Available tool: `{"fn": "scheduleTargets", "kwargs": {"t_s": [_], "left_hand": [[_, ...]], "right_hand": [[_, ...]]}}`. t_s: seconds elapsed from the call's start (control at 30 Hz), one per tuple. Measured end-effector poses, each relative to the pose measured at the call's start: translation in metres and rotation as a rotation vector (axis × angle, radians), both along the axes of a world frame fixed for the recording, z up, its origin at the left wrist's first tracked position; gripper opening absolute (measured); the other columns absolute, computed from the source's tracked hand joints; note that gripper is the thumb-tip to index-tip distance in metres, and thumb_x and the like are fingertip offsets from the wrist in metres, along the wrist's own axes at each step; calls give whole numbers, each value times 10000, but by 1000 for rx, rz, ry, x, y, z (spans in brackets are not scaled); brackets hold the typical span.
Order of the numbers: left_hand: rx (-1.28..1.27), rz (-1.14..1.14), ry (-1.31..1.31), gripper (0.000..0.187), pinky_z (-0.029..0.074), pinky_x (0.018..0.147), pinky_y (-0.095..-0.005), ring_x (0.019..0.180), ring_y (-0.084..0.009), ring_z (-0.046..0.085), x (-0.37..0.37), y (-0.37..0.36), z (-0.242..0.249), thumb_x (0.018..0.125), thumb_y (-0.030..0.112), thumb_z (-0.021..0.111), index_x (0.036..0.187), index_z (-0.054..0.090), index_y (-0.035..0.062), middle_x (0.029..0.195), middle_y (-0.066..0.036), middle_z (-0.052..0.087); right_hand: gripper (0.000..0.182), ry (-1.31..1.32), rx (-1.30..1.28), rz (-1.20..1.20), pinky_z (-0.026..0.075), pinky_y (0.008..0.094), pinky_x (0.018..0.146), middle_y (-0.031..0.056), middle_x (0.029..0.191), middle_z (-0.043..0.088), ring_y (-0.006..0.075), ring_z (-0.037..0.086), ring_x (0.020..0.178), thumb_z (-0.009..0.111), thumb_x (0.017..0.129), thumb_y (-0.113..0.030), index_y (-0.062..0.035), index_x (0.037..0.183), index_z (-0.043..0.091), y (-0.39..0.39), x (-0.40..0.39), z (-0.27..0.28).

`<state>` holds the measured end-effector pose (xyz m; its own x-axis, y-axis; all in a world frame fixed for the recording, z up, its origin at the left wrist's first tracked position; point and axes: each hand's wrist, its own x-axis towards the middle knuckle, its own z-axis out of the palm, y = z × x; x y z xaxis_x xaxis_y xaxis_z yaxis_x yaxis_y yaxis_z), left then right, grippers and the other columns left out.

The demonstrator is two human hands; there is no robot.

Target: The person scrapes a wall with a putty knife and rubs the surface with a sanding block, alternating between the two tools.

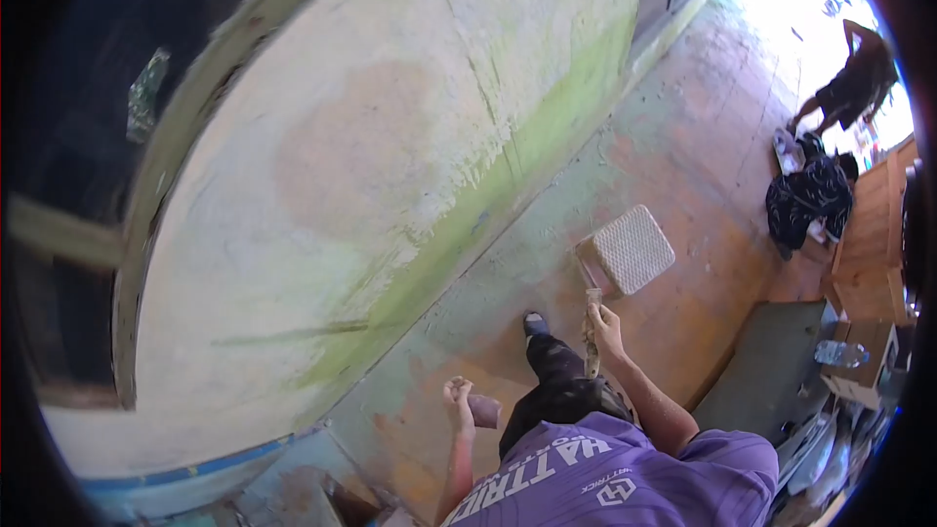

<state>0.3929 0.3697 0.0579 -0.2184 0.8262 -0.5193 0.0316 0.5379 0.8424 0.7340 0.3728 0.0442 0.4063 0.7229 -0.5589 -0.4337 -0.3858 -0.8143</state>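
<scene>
My left hand is closed at the lower middle, in front of the purple shirt. Its fingers grip a curved, mauve-brown piece of sandpaper, which sticks out to the right. Higher up, my right hand wraps round a narrow scraper held along its length. One pale end of the scraper shows above the fingers and the other points down toward my leg; the fingers hide its middle. A woven-topped stool stands on the floor just beyond my right hand.
On the left rises a wall with a brownish patch and green paint low down, beside a window frame. Two people are at the far right. A wooden cabinet, a grey panel and a water bottle line the right side.
</scene>
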Motion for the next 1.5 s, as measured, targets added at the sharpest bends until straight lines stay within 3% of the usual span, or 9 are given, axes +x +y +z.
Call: {"fn": "scheduleTargets", "kwargs": {"t_s": [0.27, 0.5, 0.57, 0.67, 1.03, 1.2, 1.37, 1.43, 1.5], "left_hand": [[234, 298, -115, 355, 402, 965, -293, 1008, -155, 562, 26, -118, -4, 889, 82, 549, 1236, 500, 23, 1044, -55, 631], [225, 344, 9, 304, 422, 926, -293, 973, -152, 556, 53, -224, -3, 903, 42, 515, 1205, 512, 3, 1053, -65, 625], [230, 368, -1, 292, 422, 930, -297, 973, -154, 557, 56, -243, -8, 903, 42, 516, 1192, 515, -1, 1052, -69, 623], [238, 406, 10, 276, 423, 940, -302, 989, -158, 560, 60, -257, -12, 906, 45, 524, 1177, 517, -6, 1053, -75, 624], [240, 469, -33, 299, 438, 974, -340, 1014, -186, 597, 145, -164, -16, 930, 135, 611, 1176, 543, -21, 1053, -86, 646], [226, 357, 3, 332, 459, 963, -346, 1032, -199, 614, 219, -81, -72, 954, 234, 647, 1184, 593, 1, 1100, -91, 665], [134, -13, -147, 490, 447, 1032, -366, 1208, -234, 612, 276, 43, -121, 993, 376, 620, 1336, 573, 29, 1262, -134, 657], [159, -77, -301, 516, 368, 1105, -384, 1265, -253, 574, 289, 92, -132, 1049, 384, 485, 1402, 519, 10, 1267, -149, 677], [297, -60, -190, 457, 446, 986, -345, 1078, -202, 633, 299, 125, -165, 1062, 390, 466, 1289, 582, 12, 1091, -92, 703]], "right_hand": [[301, 48, 78, 276, 471, 295, 502, 33, 726, 572, 132, 534, 548, 511, 1055, -349, -79, 938, 575, -72, 39, 54], [360, -290, 18, 486, 475, 284, 487, 2, 667, 565, 110, 579, 543, 547, 1045, -382, -40, 970, 630, -85, 61, 89], [384, -360, 81, 524, 504, 291, 492, 27, 667, 583, 134, 614, 544, 554, 1040, -385, -14, 965, 623, -82, 74, 59], [395, -157, 38, 492, 519, 301, 484, 56, 670, 596, 164, 649, 548, 568, 1034, -385, 0, 956, 612, -74, 54, 114], [379, -142, -5, 678, 542, 288, 494, 74, 738, 630, 174, 664, 538, 638, 998, -365, 10, 960, 606, 24, 82, 112], [309, -121, -5, 814, 560, 276, 521, 98, 775, 662, 193, 709, 623, 624, 1010, -280, 24, 950, 613, 107, 93, 91], [257, -112, 79, 774, 529, 270, 555, 49, 758, 621, 138, 669, 683, 653, 1002, -251, -12, 920, 609, 177, 81, -13], [253, -197, 120, 798, 519, 258, 596, 52, 795, 641, 119, 654, 715, 657, 1000, -251, -7, 943, 626, 213, 70, -45], [256, -203, 103, 762, 494, 256, 611, 7, 786, 584, 84, 589, 728, 666, 998, -251, -18, 908, 613, 244, 56, -99]]}}
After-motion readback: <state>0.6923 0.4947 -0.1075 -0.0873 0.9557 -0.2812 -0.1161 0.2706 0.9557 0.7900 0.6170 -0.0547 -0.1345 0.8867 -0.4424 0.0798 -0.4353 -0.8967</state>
